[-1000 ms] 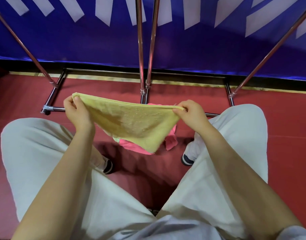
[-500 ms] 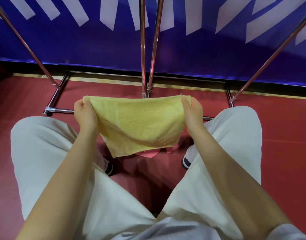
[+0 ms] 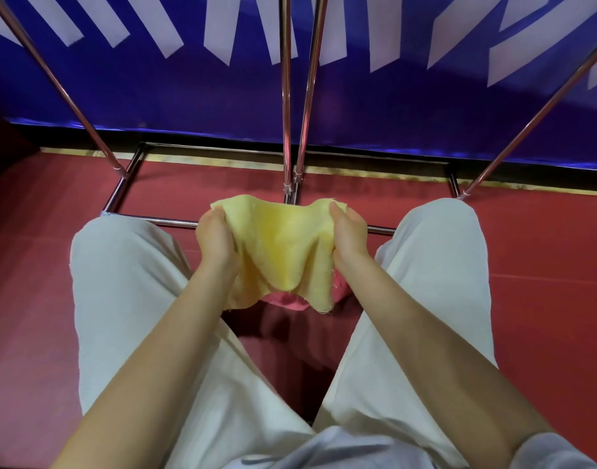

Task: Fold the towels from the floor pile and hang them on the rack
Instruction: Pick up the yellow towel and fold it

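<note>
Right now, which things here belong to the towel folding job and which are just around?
Job: yellow towel, held by left hand and right hand; pink towel on the floor; rack.
Around: blue banner, red floor.

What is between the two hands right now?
In the head view, the yellow towel sags between the left hand and the right hand, each gripping an upper corner.

Your left hand (image 3: 217, 236) and right hand (image 3: 349, 231) hold the towel (image 3: 283, 248) between your knees. Another towel (image 3: 283, 301) lies under it on the floor (image 3: 544, 265). The rack (image 3: 287, 130) stands beyond.
</note>
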Tool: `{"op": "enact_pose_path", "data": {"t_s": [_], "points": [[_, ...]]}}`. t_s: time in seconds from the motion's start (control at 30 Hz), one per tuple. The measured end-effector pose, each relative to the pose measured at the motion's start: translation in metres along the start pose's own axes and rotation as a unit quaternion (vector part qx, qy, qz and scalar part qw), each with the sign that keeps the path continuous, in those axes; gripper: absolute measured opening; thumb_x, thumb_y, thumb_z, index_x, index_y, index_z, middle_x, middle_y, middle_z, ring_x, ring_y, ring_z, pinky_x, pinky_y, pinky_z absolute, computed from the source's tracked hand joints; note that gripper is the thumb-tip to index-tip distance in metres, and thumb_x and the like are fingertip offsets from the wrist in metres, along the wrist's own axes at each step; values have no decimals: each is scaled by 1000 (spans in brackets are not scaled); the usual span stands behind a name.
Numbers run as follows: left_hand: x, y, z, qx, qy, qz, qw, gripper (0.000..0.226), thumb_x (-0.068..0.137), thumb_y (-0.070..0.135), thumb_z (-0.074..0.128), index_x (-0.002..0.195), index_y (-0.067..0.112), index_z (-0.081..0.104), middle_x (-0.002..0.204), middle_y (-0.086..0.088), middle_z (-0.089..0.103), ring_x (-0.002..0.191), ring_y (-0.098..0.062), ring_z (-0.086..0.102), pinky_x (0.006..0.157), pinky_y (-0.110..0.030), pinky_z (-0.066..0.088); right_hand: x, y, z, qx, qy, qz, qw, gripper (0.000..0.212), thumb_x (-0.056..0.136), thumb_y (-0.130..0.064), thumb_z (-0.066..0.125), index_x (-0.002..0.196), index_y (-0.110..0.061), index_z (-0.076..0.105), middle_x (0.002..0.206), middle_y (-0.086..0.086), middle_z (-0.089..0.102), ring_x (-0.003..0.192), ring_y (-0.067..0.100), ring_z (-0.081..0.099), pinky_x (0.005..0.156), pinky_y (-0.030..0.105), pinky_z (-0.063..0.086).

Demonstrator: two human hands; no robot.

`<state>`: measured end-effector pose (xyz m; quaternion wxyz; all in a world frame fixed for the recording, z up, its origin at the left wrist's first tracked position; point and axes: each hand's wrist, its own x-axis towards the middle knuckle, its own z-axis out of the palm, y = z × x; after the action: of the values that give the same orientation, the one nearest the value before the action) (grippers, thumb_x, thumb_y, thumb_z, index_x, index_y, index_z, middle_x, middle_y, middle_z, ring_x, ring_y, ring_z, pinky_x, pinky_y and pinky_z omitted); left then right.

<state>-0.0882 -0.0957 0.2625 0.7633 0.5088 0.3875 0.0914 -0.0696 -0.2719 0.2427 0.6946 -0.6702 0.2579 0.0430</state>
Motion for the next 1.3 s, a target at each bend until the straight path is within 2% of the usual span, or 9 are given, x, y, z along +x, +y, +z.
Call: {"op": "enact_pose_path", "data": {"t_s": [0.13,0.27,0.37,0.43,0.6,0.8,0.93,1.07,1.3], "points": [[-13,-10,9,39,-25,62,997,27,97,14,42,71,19,48,55,13,46,50,-5,39,52,-25,33,-21,-9,15,23,-44,-51,997,16,91,-26,56,90,-12,64,83,5,60,80,18,55,77,35,46],[-18,-18,16,59,-46,83,994,21,98,21,44,99,6,59,70,6,49,62,-10,44,59,-28,37,-31,-10,28,1,-66,-102,993,21,94,-21,54,77,-10,48,68,2,40,66,15,39,63,30,34],[-25,-22,22,55,-69,73,993,18,100,23,43,99,12,57,74,5,52,66,-9,46,67,-28,40,-34,-9,36,-12,-78,-141,987,27,93,-19,54,77,2,47,71,8,40,67,18,38,64,32,34],[-29,-22,28,44,-82,75,993,19,102,20,42,106,8,57,75,5,54,62,-5,49,59,-19,43,-35,-7,41,-31,-81,-160,983,28,93,-18,54,82,8,49,73,10,45,69,18,42,66,34,37],[-34,-20,31,30,-116,85,989,18,101,14,41,95,8,57,71,2,57,59,-5,53,56,-19,45,-40,-9,47,-49,-110,-195,974,16,97,-17,49,86,-17,60,69,-11,54,63,3,49,63,20,41],[-27,-13,27,13,-136,68,988,15,98,13,46,94,10,60,76,-1,62,69,-13,58,65,-26,48,-37,-14,46,-122,-122,-286,942,15,89,-6,57,93,-16,68,88,-13,59,81,4,57,75,19,48],[-30,-11,25,47,-149,70,985,17,99,17,49,99,12,65,92,-5,67,87,-17,62,82,-34,50,-27,-13,39,-213,-61,-379,898,22,83,-17,65,104,-23,66,106,-7,51,105,11,46,90,21,39],[-28,-9,23,55,-149,57,986,17,95,18,54,102,10,68,96,-7,68,92,-20,62,88,-37,49,-22,-14,35,-229,-77,-422,874,14,84,-17,68,96,-21,71,105,-6,55,107,9,46,96,17,35],[-35,-10,20,53,-174,56,982,20,94,13,55,108,6,68,102,-11,70,97,-22,64,92,-37,49,-29,-14,27,-174,-119,-378,902,5,85,-13,65,87,-15,69,91,-10,60,91,0,56,87,22,44]]}}
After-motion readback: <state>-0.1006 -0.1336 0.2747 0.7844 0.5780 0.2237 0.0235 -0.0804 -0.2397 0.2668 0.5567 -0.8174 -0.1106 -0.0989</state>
